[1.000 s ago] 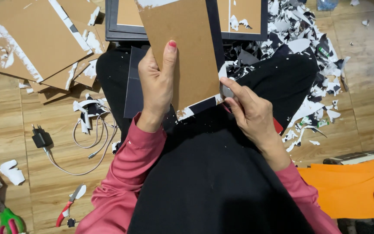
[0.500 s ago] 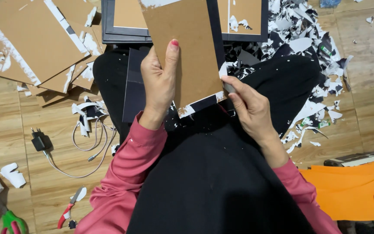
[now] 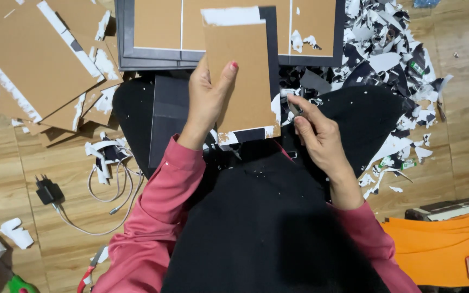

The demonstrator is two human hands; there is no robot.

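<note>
Cardboard panel (image 3: 242, 76) sits dead centre in the upper middle of the frame, a brown rectangle held upright over the lap, and the left hand (image 3: 207, 100) has it clamped along its left edge, thumb lying up the brown face, fingers tucked behind. Over on the right, the right hand (image 3: 316, 135) is pinched nearly closed at the panel's lower right corner, thumb and forefinger nipping what looks like a small dark tool or a strip of the covering; too small to call which. That corner is where white and dark paper skin (image 3: 253, 133) hangs ragged along the bottom edge, with another white remnant across the top. By the look of it this board is light and stiff, flat enough to carry by one edge, though it would probably crease if bent hard; the paper skin looks thin and tear-prone, so the firm hold belongs on the bare board's side edge, with fingertips only at the peeling corner. Moving outward: a dark framed board (image 3: 164, 38) lies flat just behind the panel at the top of the frame, stripped brown sheets (image 3: 33, 59) are piled in the upper left, a heap of black and white paper scraps (image 3: 392, 59) spreads across the upper right, a charger with its white cable (image 3: 90, 190) rests on the wooden floor at lower left, and orange sheets (image 3: 435, 244) fill the lower right.
</note>
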